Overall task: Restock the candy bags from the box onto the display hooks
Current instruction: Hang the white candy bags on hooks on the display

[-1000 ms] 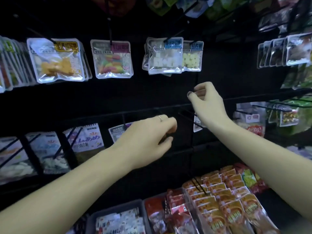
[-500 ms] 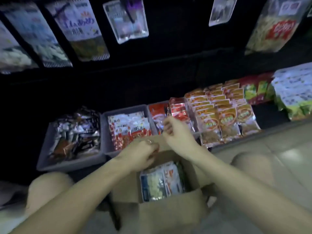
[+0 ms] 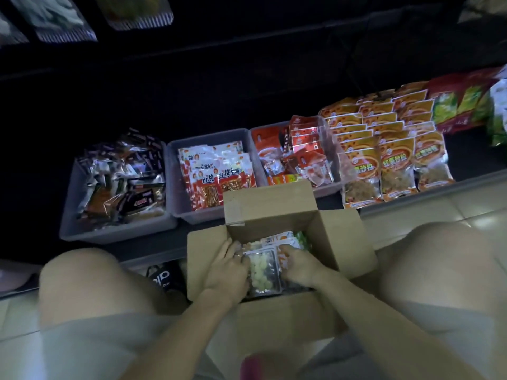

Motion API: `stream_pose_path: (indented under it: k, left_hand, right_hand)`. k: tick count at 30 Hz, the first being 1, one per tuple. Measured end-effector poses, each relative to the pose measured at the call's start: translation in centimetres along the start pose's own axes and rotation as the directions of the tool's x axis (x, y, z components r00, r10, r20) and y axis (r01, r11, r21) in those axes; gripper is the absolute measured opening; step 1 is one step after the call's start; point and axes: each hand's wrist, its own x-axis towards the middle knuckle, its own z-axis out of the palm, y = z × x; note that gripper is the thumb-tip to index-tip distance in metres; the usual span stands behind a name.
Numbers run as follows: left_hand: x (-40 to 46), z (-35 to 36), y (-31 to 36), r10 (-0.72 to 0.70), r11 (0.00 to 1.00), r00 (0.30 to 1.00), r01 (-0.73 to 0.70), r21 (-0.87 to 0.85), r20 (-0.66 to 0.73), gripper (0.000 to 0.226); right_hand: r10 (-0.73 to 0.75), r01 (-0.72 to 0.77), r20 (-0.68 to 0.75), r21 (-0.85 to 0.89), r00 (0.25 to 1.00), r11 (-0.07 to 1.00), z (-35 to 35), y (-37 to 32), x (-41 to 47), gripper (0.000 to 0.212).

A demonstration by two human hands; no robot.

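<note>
We see both hands inside the open cardboard box (image 3: 277, 212) between the knees. The left hand (image 3: 229, 270) curls its fingers on the left edge of a clear candy bag (image 3: 264, 272) of pale sweets; the right hand (image 3: 297, 266) grips the bag's right side, though its fingertips are hidden. More bags beyond the hands are blurred (colours only). Past the box, grey bins (image 3: 175, 204) hold snack packets.

Clear candy bag (image 3: 264, 271) flat atop others in open cardboard box (image 3: 274, 207)
</note>
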Motion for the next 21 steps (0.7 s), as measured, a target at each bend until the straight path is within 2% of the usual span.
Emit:
stream_pose_path:
  k: [6,11,13,14,17,21]
  left_hand:
    - [-0.1,0.9,-0.5,0.044,0.999,0.997,-0.042,-0.031,0.060,0.051]
    - [0.0,1.8,-0.7,0.059,0.997,0.995,-0.056,-0.046,0.075,0.050]
    - [0.0,1.7,-0.7,0.076,0.996,0.995,-0.072,-0.061,0.066,0.052]
    - [-0.1,1.6,-0.7,0.076,0.994,0.994,-0.069,-0.085,0.083,0.055]
    - [0.1,1.8,-1.0,0.035,0.994,0.999,-0.034,-0.104,0.013,0.065]
    - [0.1,1.2,-0.8,0.035,0.992,0.998,-0.028,-0.127,0.055,0.066]
  right_hand:
    - [-0.073,0.073,0.000,-0.055,0.997,0.996,1.7,-0.4,0.6,0.105]
    - [-0.039,0.038,-0.004,-0.093,0.999,0.995,2.6,-2.2,1.6,0.103]
    - [-0.017,0.014,-0.031,-0.080,0.999,0.997,3.1,-2.7,2.0,0.098]
    - [-0.013,0.010,-0.041,-0.079,0.999,0.997,3.5,-2.8,2.2,0.090]
    - [-0.033,0.031,-0.015,-0.119,0.999,0.992,4.9,-3.2,2.4,0.062]
    - [-0.027,0.022,-0.019,-0.228,0.999,0.973,5.5,-3.5,2.4,0.052]
